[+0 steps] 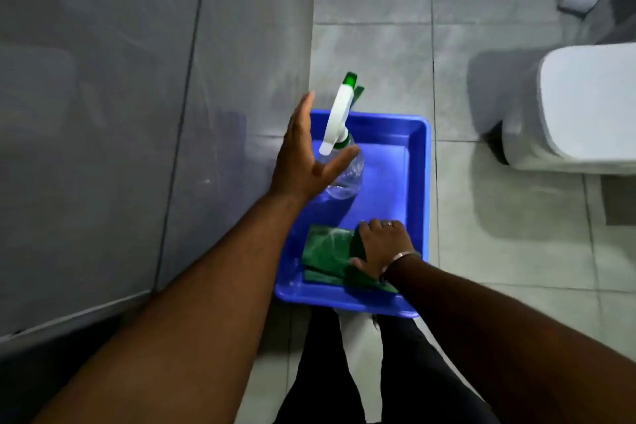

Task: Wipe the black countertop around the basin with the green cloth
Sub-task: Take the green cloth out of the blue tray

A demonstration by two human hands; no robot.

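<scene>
A folded green cloth (pixel 327 251) lies in the near part of a blue plastic tray (pixel 418 155) on the tiled floor. My right hand (pixel 385 248) rests on the cloth's right side, its fingers curled over the edge. A clear spray bottle (pixel 346 170) with a white and green trigger head stands in the tray's far left part. My left hand (pixel 306 155) is spread open beside the bottle, thumb near its neck, not closed around it. No black countertop or basin is in view.
A grey glass or tiled wall panel (pixel 137 113) fills the left side. A white toilet (pixel 578 107) stands at the right. Grey floor tiles (pixel 499 234) surround the tray. My legs in dark trousers (pixel 327 372) are just behind the tray.
</scene>
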